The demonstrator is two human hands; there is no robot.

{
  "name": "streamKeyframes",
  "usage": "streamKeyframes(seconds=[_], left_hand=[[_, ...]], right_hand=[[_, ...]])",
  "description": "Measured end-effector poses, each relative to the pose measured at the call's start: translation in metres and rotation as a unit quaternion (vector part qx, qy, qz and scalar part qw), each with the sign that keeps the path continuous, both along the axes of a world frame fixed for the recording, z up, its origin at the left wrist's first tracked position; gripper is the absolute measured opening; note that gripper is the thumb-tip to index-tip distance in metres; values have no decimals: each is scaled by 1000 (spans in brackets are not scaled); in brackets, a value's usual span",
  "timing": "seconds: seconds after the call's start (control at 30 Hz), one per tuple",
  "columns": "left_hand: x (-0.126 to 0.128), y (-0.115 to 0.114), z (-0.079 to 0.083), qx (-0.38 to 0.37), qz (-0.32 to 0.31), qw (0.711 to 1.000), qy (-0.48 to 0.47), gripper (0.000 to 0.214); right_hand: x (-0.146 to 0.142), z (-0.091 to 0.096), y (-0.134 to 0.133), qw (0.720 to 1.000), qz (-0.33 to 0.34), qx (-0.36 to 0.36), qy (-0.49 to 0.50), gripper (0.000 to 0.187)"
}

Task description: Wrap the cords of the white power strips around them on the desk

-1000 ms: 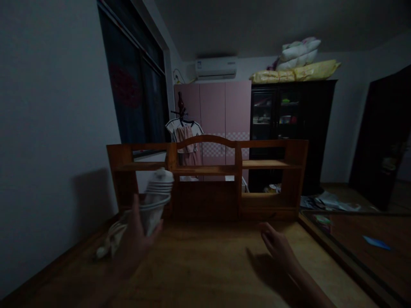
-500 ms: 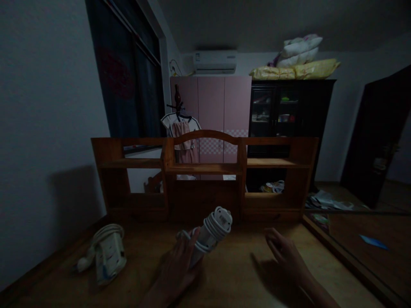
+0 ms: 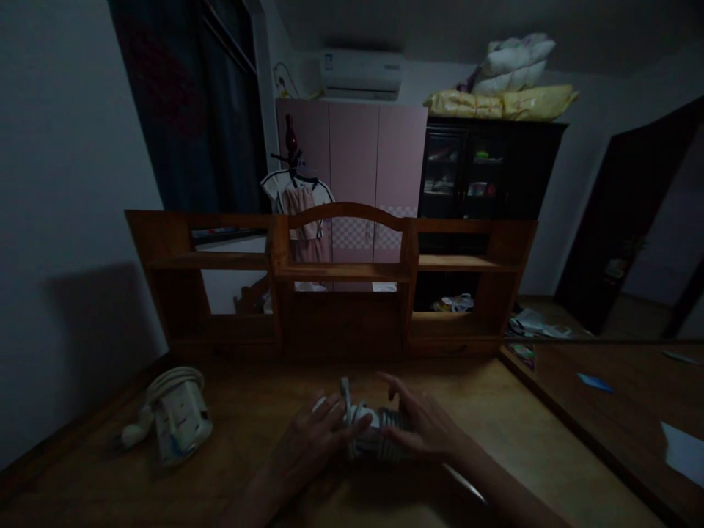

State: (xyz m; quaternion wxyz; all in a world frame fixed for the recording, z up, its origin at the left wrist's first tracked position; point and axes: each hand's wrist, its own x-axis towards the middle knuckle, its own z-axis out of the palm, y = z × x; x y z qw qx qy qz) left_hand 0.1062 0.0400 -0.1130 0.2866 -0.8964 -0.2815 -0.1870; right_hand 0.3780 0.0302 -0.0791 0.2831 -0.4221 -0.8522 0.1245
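**Cord-wrapped device [image 3: 375, 419] being handled at the near middle of the table [image 3: 511, 425]**

The white device is being gripped at its left part by the left hand [image 3: 316, 434], the thumb being laid across the near face and the other fingers over the top. At its right end, the cord coils [image 3: 391, 425] are being touched by the thumb of the right hand [image 3: 429, 425], whose index finger is being held out toward the left. How fully the right hand is being closed cannot be told. Whether the device is being supported by the table is being obscured by hands and shadow.

On the left of the table, well apart from both hands, a white power strip [image 3: 180, 422] is being carried, its cord being bunched at the far end and its plug [image 3: 132, 436] being turned leftward. The far side is being lined by a wooden shelf unit [image 3: 341, 272], by which a pink wardrobe [image 3: 355, 154] is being partly screened.
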Motion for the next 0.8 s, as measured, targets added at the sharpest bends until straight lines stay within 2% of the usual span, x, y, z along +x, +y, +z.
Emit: streamKeyframes(seconds=[0.13, 0.37, 0.43, 0.53, 0.63, 0.73, 0.8], left_hand=[[-1, -4, 5, -11, 46, 999, -5, 72], [1, -3, 4, -21, 81, 996, -39, 67], [2, -1, 4, -42, 80, 995, -45, 69], [2, 0, 6, -71, 70, 993, -65, 74], [2, 1, 8, -89, 72, 984, -134, 80], [2, 2, 11, -102, 74, 965, -230, 80], [4, 2, 13, -123, 79, 948, -283, 77]], right_hand=[[-9, -14, 1, 997, -15, -47, 53, 69], [-3, -24, 0, 990, 9, -101, 102, 89], [-4, -23, 1, 990, 11, -99, 101, 84], [-4, -23, 1, 990, 17, -89, 110, 67], [-4, -26, 3, 986, -14, -90, 140, 59], [-2, -31, 11, 969, -76, -127, 199, 54], [-1, -36, 20, 944, -86, -175, 265, 50]])
